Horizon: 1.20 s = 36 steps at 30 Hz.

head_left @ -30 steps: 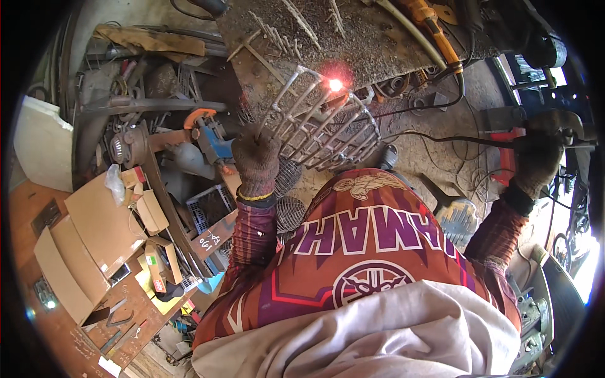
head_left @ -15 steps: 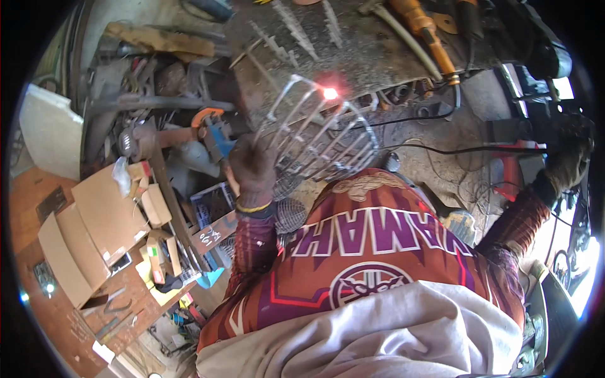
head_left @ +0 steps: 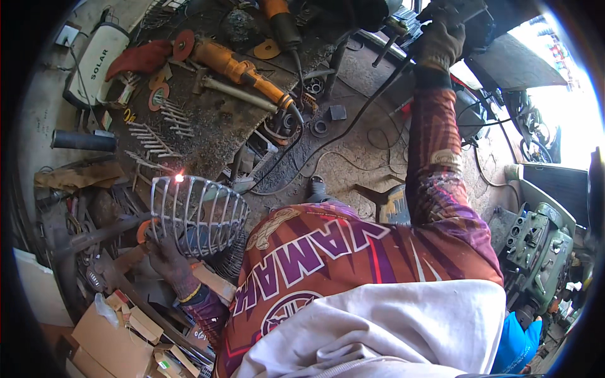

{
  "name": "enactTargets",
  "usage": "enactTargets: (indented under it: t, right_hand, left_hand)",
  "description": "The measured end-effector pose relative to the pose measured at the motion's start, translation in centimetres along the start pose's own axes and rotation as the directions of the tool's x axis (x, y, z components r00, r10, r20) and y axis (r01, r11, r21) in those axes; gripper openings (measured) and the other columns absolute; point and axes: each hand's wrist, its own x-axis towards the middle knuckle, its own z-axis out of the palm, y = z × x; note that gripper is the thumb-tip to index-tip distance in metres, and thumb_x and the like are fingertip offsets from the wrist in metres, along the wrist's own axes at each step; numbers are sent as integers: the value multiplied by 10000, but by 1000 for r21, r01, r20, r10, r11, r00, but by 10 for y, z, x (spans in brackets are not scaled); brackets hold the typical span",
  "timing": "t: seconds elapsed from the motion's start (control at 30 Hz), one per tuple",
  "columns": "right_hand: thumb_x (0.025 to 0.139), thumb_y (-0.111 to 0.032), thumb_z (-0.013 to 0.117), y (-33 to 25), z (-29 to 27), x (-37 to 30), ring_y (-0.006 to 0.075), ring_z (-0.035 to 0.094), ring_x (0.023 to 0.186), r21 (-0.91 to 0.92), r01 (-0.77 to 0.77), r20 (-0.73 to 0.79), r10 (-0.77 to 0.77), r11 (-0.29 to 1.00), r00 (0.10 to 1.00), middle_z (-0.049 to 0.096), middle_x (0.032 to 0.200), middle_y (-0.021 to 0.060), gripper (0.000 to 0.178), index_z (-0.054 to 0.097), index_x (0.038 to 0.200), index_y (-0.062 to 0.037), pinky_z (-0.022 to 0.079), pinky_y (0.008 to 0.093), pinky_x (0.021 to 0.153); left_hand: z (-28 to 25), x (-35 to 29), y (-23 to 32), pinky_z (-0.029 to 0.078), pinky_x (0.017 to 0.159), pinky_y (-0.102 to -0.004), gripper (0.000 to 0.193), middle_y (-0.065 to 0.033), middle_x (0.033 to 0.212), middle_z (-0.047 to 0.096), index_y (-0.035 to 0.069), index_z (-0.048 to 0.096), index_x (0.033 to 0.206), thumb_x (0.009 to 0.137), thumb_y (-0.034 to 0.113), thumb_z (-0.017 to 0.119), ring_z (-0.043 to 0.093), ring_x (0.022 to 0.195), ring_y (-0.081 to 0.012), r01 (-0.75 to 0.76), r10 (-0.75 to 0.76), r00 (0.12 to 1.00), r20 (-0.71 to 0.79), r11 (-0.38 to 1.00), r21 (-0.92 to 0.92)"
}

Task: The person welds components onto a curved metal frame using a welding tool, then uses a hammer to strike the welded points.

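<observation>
In the left half of the view, my gloved left hand (head_left: 169, 252) grips the near left side of a curved cage of welded metal bars (head_left: 200, 211). The cage is held tilted by the workbench's near edge, and a small spot on its upper rim glows bright red-white. My right arm is stretched far forward. At its end my gloved right hand (head_left: 439, 43) is closed at a dark piece of equipment (head_left: 469, 14) at the top right; what exactly its fingers hold is too dark to make out.
The dirty workbench (head_left: 214, 142) carries an orange angle grinder (head_left: 236, 69), a hammer (head_left: 233, 93), cutting discs, a red glove (head_left: 140, 60) and rows of short metal rods (head_left: 151, 138). Black cables (head_left: 365, 113) cross the floor. Cardboard boxes (head_left: 113, 337) stand at lower left, a green machine (head_left: 539, 249) at right.
The view has swung to the right, showing more of the bench. My right hand has gone from low at the right side to far forward. The cage stays in my left hand.
</observation>
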Motion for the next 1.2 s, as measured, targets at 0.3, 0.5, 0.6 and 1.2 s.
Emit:
enactTargets:
  t: [0.3, 0.5, 0.6, 1.2]
  right_hand:
    - [779, -709, 481, 72, 39, 27, 348, 666, 987, -870, 128, 81, -118, 476, 990, 702, 1013, 174, 709, 715, 1009, -81, 525, 463, 815]
    - [822, -724, 369, 56, 24, 1, 409, 611, 1106, -834, 395, 356, -171, 385, 919, 657, 1091, 278, 863, 615, 1220, 1, 494, 504, 882]
    - [801, -688, 490, 83, 20, 5, 393, 654, 1002, -915, 323, 260, -262, 240, 929, 686, 995, 252, 824, 625, 1160, 40, 519, 480, 814]
    - [901, -444, 567, -75, 150, -473, 371, 662, 969, 94, 515, 969, 42, 852, -245, 689, 1001, 194, 497, 608, 1174, -31, 522, 457, 858]
  left_hand:
    - [-4, -15, 2, 456, 677, -240, 401, -39, 958, 630, -36, 546, 1250, 950, 229, 570, 572, 785, -109, 45, -46, 998, -32, 998, -44]
    - [7, -34, 14, 434, 665, -324, 204, -52, 793, 587, 15, 600, 872, 892, 199, 684, 533, 743, -142, 209, -254, 950, -183, 950, -231]
    - [3, -42, 4, 436, 666, -330, 205, -49, 793, 588, 18, 606, 872, 885, 204, 692, 533, 743, -133, 247, -272, 949, -159, 955, -162]
    - [-69, -77, -58, 405, 633, -293, 192, -35, 740, 537, 36, 569, 810, 933, 177, 615, 497, 690, -135, 265, -294, 939, -178, 950, -167]
